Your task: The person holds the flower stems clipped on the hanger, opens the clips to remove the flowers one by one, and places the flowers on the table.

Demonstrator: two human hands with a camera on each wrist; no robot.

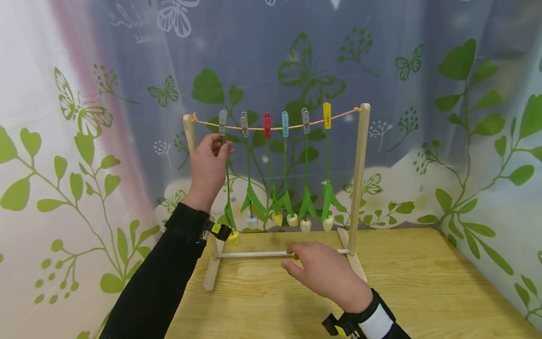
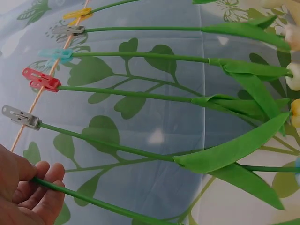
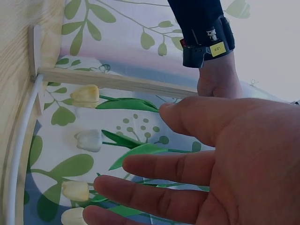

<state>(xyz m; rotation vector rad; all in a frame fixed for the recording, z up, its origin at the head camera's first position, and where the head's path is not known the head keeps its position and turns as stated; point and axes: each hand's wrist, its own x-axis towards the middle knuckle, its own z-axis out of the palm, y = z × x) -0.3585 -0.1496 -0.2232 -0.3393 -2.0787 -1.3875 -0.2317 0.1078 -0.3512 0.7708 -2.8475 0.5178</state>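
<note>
My left hand (image 1: pixel 209 165) is raised at the left end of the orange cord (image 1: pixel 256 128). It pinches the green stem (image 2: pixel 96 202) of an artificial tulip between thumb and fingers, just below a grey clothespin (image 1: pixel 222 123) on the cord. That tulip hangs head down, its yellow bloom (image 1: pixel 234 237) low by the left post. Held low over the front of the frame, my right hand (image 1: pixel 326 274) has nothing in it. Its fingers (image 3: pixel 168 166) are spread in the right wrist view. Several more tulips hang upside down from clothespins, among them a pale blue one (image 1: pixel 252 221).
The cord runs between two wooden posts (image 1: pixel 360 183) on feet, joined low by a white rod (image 1: pixel 254 254). The frame stands on a wood-grain table (image 1: pixel 406 278). Behind it hangs a curtain (image 1: pixel 262 61) with leaf and butterfly prints.
</note>
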